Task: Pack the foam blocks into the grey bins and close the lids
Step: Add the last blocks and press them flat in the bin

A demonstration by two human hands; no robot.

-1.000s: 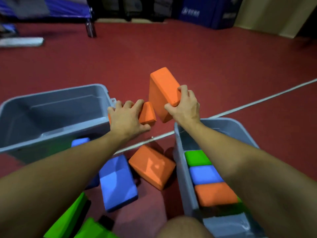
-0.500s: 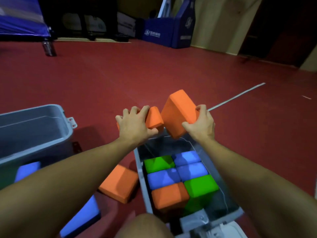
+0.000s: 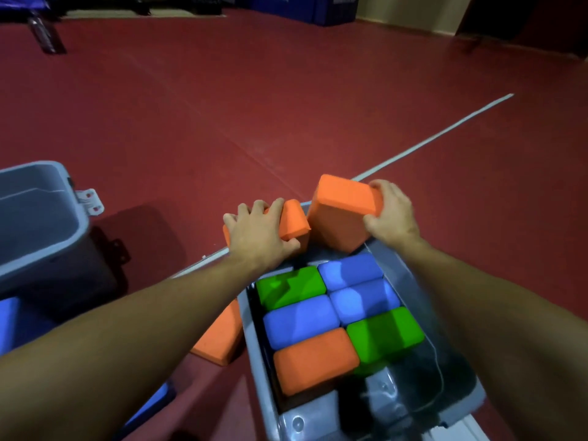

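Foam blocks fill most of the grey bin (image 3: 458, 374) in front of you: two green, three blue and one orange lie packed side by side, their tops near the rim. Your left hand (image 3: 259, 232) curls over a small orange block (image 3: 294, 222) at the bin's far left corner, and your right hand (image 3: 389, 214) grips the far end of a large orange block (image 3: 340, 214), tilted on edge above the far wall.

The free room looks tight. Only a narrow strip at the far end appears open, so the large block may not seat flat; if it rides high, the lid probably will not shut. The two orange blocks touch or nearly touch, so lowering both at once could wedge them against each other or against the rim. Foam gives under pressure, so a forced block may spring back up. Your forearms hide part of the left side of the bin, so you cannot judge that gap well.

Outside, another orange block (image 3: 219, 338) leans against the bin's left wall, and blue foam (image 3: 9, 316) shows by the second grey bin (image 3: 73, 224), which looks empty in the part visible; the overflow could go there.

Blue padding (image 3: 318, 7) at the far wall carries white lettering, too blurred to read. No other writing is legible.
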